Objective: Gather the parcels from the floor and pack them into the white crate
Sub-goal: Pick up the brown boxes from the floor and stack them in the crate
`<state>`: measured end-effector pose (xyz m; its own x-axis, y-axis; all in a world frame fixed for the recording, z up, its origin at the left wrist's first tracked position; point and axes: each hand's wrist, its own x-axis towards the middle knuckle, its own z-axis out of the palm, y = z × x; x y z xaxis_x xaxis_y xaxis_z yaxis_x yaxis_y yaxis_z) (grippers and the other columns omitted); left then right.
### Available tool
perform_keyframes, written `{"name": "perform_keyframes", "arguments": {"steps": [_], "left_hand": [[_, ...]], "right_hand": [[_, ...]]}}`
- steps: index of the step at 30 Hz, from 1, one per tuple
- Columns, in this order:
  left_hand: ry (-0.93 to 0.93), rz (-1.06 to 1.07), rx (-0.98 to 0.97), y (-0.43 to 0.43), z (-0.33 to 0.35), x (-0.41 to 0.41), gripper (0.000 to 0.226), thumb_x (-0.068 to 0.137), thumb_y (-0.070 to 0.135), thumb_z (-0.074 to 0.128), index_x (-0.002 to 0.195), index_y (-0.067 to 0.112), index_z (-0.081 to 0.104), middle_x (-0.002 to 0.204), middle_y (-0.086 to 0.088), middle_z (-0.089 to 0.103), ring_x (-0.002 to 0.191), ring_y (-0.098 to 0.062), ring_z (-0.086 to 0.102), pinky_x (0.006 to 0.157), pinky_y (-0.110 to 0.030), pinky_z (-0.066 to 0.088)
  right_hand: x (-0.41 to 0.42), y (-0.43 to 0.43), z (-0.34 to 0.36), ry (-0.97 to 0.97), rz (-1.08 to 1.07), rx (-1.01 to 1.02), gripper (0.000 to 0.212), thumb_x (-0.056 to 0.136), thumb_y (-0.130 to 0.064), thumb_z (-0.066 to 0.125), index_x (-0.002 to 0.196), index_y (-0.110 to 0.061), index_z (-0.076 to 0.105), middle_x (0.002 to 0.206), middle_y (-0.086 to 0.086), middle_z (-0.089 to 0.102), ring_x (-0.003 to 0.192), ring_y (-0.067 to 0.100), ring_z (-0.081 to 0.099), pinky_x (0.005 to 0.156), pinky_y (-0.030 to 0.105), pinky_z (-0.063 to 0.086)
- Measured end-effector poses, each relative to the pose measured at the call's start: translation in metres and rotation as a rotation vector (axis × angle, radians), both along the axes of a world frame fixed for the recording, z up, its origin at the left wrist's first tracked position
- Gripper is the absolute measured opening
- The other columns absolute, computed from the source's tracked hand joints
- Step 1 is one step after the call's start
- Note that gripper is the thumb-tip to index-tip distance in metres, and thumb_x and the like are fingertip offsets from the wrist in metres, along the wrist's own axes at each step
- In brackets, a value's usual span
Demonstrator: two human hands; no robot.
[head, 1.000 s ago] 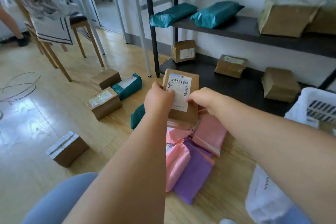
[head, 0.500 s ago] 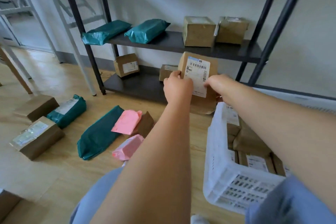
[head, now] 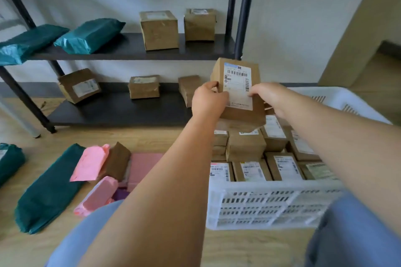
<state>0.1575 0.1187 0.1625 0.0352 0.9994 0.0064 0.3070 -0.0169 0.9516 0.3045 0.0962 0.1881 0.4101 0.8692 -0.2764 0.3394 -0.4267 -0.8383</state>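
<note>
Your left hand (head: pixel 208 99) and right hand (head: pixel 271 97) both grip the labelled box (head: pixel 237 80) above the white crate (head: pixel 271 187), far side. Crate looks mostly full. Unpacked on the floor, left: pink mailers (head: pixel 90 163), green mailer (head: pixel 47 191), small brown box (head: pixel 118 161).

Bare forearms (head: pixel 173 180), light blue trousers (head: pixel 82 236)
</note>
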Motion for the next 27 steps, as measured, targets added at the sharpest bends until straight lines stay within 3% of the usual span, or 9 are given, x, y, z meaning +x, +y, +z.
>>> {"name": "perform_keyframes", "arguments": {"steps": [4, 6, 8, 11, 15, 18, 22, 27], "left_hand": [[0.168, -0.086, -0.073, -0.008, -0.017, 0.016, 0.051, 0.086, 0.023, 0.063, 0.135, 0.022, 0.051, 0.115, 0.003, 0.063, 0.098, -0.017, 0.062, 0.082, -0.031, 0.054], [0.239, -0.126, -0.135, -0.012, -0.028, 0.022, 0.046, 0.085, 0.024, 0.065, 0.129, 0.021, 0.053, 0.109, 0.005, 0.064, 0.097, -0.017, 0.063, 0.086, -0.035, 0.055], [0.277, -0.178, -0.203, -0.018, -0.037, 0.026, 0.038, 0.083, 0.023, 0.067, 0.118, 0.017, 0.055, 0.107, 0.000, 0.067, 0.095, -0.020, 0.066, 0.085, -0.039, 0.057], [0.328, -0.246, -0.302, -0.025, -0.049, 0.030, 0.023, 0.084, 0.018, 0.065, 0.102, 0.017, 0.050, 0.102, -0.007, 0.068, 0.089, -0.026, 0.070, 0.079, -0.041, 0.060], [0.411, -0.283, -0.371, -0.028, -0.059, 0.034, 0.025, 0.083, 0.018, 0.060, 0.107, 0.009, 0.060, 0.097, -0.009, 0.070, 0.079, -0.025, 0.072, 0.070, -0.041, 0.062], [0.462, -0.292, -0.465, -0.028, -0.064, 0.034, 0.030, 0.086, 0.014, 0.057, 0.114, 0.005, 0.058, 0.099, -0.015, 0.070, 0.080, -0.029, 0.073, 0.071, -0.042, 0.061], [0.681, -0.344, -0.474, -0.030, -0.070, 0.032, 0.031, 0.092, 0.010, 0.048, 0.122, 0.001, 0.054, 0.107, -0.018, 0.068, 0.089, -0.031, 0.071, 0.080, -0.042, 0.060], [1.060, -0.428, -0.462, -0.035, -0.080, 0.047, 0.043, 0.097, 0.014, 0.048, 0.139, 0.005, 0.041, 0.127, -0.014, 0.054, 0.115, -0.026, 0.057, 0.099, -0.034, 0.048]], "right_hand": [[0.032, -0.013, -0.021, -0.027, 0.102, -0.115, 0.028, 0.089, -0.022, 0.060, 0.116, -0.015, 0.060, 0.101, 0.006, 0.069, 0.093, 0.023, 0.065, 0.085, 0.040, 0.055], [0.042, -0.021, -0.032, -0.035, 0.156, -0.179, 0.024, 0.091, -0.022, 0.061, 0.114, -0.015, 0.060, 0.101, 0.006, 0.068, 0.091, 0.021, 0.066, 0.073, 0.036, 0.056], [0.050, -0.030, -0.042, -0.033, 0.193, -0.238, 0.021, 0.092, -0.023, 0.061, 0.112, -0.017, 0.059, 0.101, 0.005, 0.067, 0.088, 0.019, 0.065, 0.063, 0.032, 0.053], [0.056, -0.041, -0.059, -0.039, 0.233, -0.311, 0.019, 0.095, -0.025, 0.059, 0.110, -0.015, 0.059, 0.100, 0.006, 0.068, 0.086, 0.019, 0.067, 0.059, 0.030, 0.054], [0.056, -0.046, -0.072, -0.050, 0.261, -0.357, 0.020, 0.097, -0.026, 0.056, 0.111, -0.012, 0.058, 0.096, 0.008, 0.068, 0.080, 0.019, 0.067, 0.055, 0.027, 0.053], [0.048, -0.044, -0.082, -0.043, 0.282, -0.387, 0.021, 0.098, -0.026, 0.055, 0.111, -0.010, 0.057, 0.094, 0.009, 0.067, 0.080, 0.022, 0.067, 0.062, 0.032, 0.056], [0.032, -0.042, -0.103, 0.024, 0.307, -0.459, 0.030, 0.100, -0.019, 0.050, 0.126, -0.005, 0.054, 0.112, 0.017, 0.066, 0.098, 0.031, 0.066, 0.087, 0.045, 0.056], [0.024, -0.039, -0.119, 0.029, 0.324, -0.561, 0.032, 0.101, -0.013, 0.046, 0.131, -0.002, 0.050, 0.119, 0.021, 0.062, 0.101, 0.032, 0.063, 0.080, 0.040, 0.055]]}}
